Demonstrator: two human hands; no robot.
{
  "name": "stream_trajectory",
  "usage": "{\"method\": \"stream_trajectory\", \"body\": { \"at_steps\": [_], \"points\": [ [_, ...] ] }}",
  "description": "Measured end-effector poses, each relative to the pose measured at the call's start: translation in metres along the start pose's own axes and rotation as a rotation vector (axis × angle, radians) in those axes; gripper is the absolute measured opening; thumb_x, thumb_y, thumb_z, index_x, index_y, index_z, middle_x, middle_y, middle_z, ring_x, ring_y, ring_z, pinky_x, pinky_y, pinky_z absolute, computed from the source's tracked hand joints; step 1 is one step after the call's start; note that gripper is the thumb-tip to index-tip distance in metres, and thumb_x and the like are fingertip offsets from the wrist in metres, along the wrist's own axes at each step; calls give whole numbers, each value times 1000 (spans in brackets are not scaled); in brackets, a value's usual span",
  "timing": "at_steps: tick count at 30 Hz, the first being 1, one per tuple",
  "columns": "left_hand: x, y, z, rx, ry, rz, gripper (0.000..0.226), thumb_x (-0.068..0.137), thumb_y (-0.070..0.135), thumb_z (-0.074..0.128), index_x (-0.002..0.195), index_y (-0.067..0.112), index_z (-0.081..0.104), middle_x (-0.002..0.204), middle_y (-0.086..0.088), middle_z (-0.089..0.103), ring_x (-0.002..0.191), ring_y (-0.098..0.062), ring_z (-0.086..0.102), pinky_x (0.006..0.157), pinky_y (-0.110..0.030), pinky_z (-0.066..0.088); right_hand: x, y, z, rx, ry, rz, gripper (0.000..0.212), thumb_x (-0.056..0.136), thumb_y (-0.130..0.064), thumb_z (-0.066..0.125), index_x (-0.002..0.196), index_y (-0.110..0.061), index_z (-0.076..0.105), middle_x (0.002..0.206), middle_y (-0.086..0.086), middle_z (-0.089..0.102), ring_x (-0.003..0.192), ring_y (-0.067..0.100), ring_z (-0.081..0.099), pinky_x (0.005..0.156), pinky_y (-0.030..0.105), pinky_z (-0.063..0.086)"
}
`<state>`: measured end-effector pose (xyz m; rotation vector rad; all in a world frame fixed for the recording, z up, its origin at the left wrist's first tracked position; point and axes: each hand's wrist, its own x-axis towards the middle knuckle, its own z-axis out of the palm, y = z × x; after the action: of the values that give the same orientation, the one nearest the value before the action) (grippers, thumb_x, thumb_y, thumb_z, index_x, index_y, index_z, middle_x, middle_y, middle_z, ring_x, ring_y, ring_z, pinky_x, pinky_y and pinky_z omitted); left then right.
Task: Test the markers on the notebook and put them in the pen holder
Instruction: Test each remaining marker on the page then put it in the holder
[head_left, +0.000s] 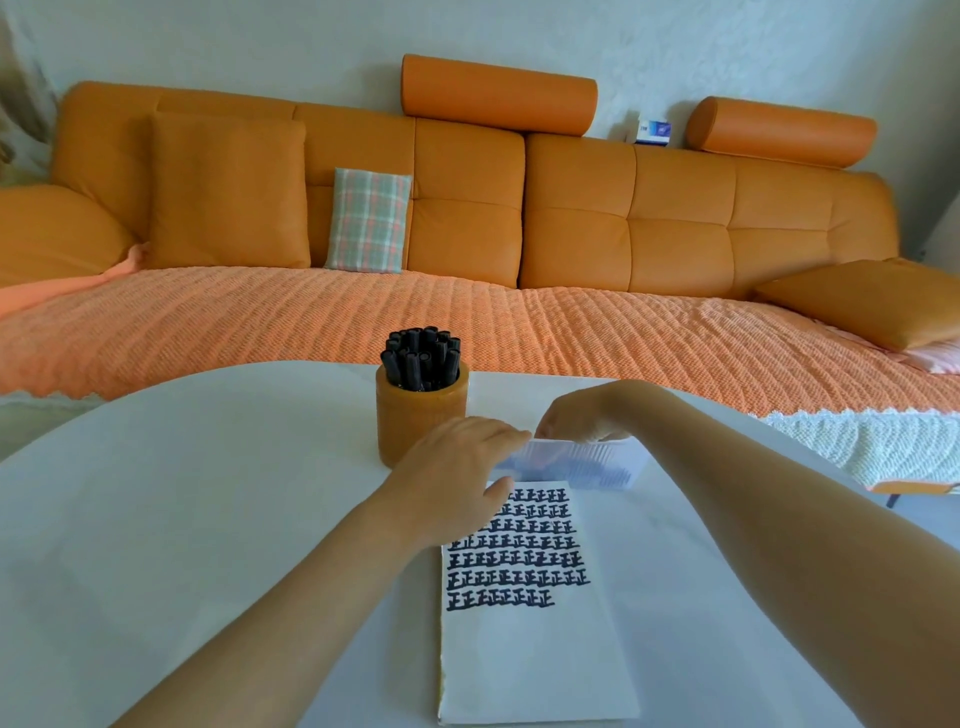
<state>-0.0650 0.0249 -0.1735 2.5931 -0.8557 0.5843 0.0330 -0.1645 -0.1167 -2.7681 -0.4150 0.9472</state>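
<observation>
An orange cylindrical pen holder (410, 421) stands on the white table, filled with several black markers (422, 357). In front of it lies the open notebook (530, 649), its page covered with rows of black test marks. Beyond the notebook's top edge sits a clear plastic box (582, 465) with blue and dark contents, blurred. My left hand (452, 483) rests on the box's left end, fingers over its rim. My right hand (576, 413) pinches the box's far rim from behind. No marker is visible in either hand.
The white table (182, 519) curves away toward an orange sofa (467, 208) with a woven orange cover, a plaid cushion (368, 221) and bolsters. The sofa's lace-edged cover (883, 441) hangs near the table's right side.
</observation>
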Motion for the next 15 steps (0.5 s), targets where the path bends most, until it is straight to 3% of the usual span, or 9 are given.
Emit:
{"method": "stream_trajectory", "body": {
  "at_steps": [3, 6, 9, 13, 15],
  "points": [
    [2, 1, -1, -20, 3, -12, 46, 94, 32, 55, 140, 28, 49, 140, 10, 54, 128, -9, 47, 108, -25, 32, -5, 1, 0, -102, 108, -49, 39, 102, -37, 44, 134, -20, 60, 139, -3, 57, 129, 19, 49, 110, 38, 36],
    [2, 4, -2, -49, 3, -24, 47, 95, 31, 55, 140, 25, 48, 140, 8, 53, 129, -9, 45, 109, -24, 31, -11, 6, -2, -24, 307, -118, 29, 103, -39, 45, 116, -23, 65, 101, -5, 65, 94, 17, 61, 82, 32, 47],
    [1, 7, -4, -109, 14, -68, 48, 96, 31, 54, 143, 26, 44, 143, 10, 47, 133, -6, 38, 108, -20, 26, -28, 9, -5, 193, 486, -172, 21, 104, -32, 43, 99, -21, 59, 78, 1, 58, 65, 15, 53, 60, 30, 45],
    [4, 18, -13, -157, 169, -68, 48, 96, 25, 55, 141, 19, 43, 140, 6, 45, 133, -7, 35, 111, -18, 24, -65, 4, 5, 293, 579, -283, 28, 104, -29, 45, 82, -20, 60, 67, -4, 52, 59, 14, 45, 57, 27, 38],
    [6, 24, -18, -150, 266, -61, 47, 94, 19, 59, 139, 15, 44, 137, 3, 45, 132, -10, 38, 109, -14, 22, -81, 3, 17, 345, 562, -298, 28, 105, -29, 44, 90, -19, 66, 64, -3, 51, 56, 13, 43, 56, 26, 38]
  ]
}}
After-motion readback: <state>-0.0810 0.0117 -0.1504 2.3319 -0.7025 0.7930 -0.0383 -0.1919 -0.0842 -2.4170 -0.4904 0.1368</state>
